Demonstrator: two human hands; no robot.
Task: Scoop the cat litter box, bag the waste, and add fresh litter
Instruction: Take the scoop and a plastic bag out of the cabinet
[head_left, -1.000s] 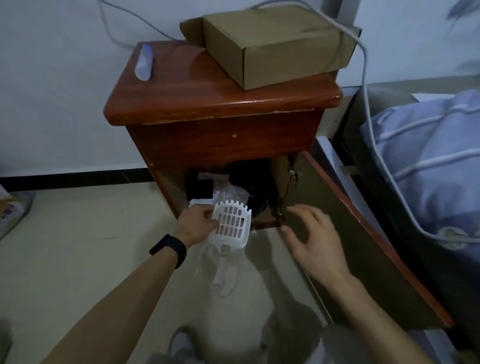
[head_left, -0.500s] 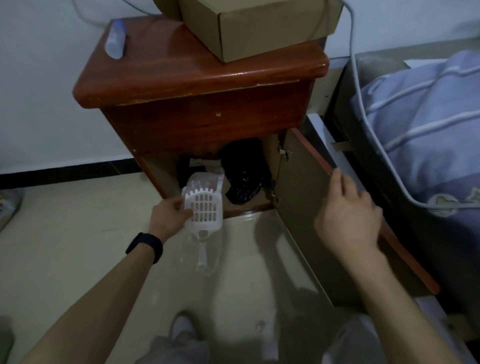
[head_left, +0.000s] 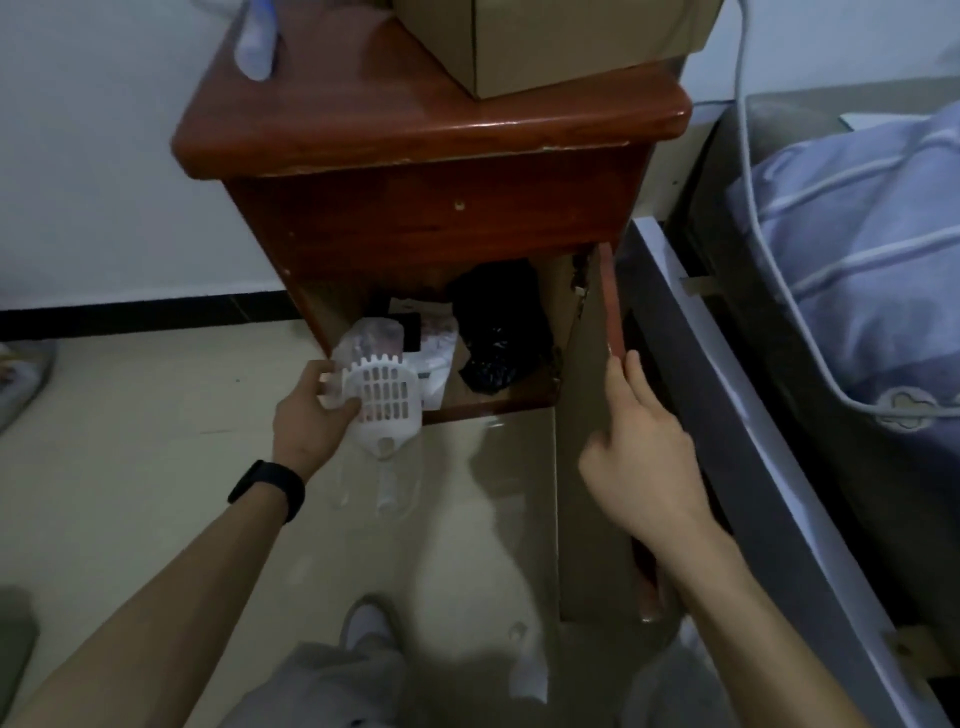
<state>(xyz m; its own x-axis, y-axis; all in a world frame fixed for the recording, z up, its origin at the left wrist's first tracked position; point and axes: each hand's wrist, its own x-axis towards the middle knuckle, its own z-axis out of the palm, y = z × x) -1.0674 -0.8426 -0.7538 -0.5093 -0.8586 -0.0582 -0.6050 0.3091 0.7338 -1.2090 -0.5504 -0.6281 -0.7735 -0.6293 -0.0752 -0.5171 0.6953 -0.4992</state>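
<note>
step: prob tool fetch, we judge no scooping yet | L hand (head_left: 311, 415) grips white litter scoop (head_left: 387, 402) at bedside cabinet (head_left: 441, 228) mouth | R hand (head_left: 639, 452) flat, fingers straight on open door (head_left: 582, 493) edge | next: we pull scoop clear, need bag + litter box (not in view)

Single wide-angle view from the head, facing forward and steeply down. Sits close to a wooden nightstand (head_left: 431, 223), near enough to cut off the cardboard box (head_left: 545, 41) on top at the upper edge. Centres on the open lower compartment. Catches both forearms coming in from the bottom edge, left hand (head_left: 306, 421) gripping a scoop (head_left: 387, 400), right hand (head_left: 639, 457) at the door (head_left: 587, 545). Takes in floor (head_left: 130, 441) at left, bed (head_left: 857, 270) at right, a shoe (head_left: 366, 626) near the bottom.
</note>
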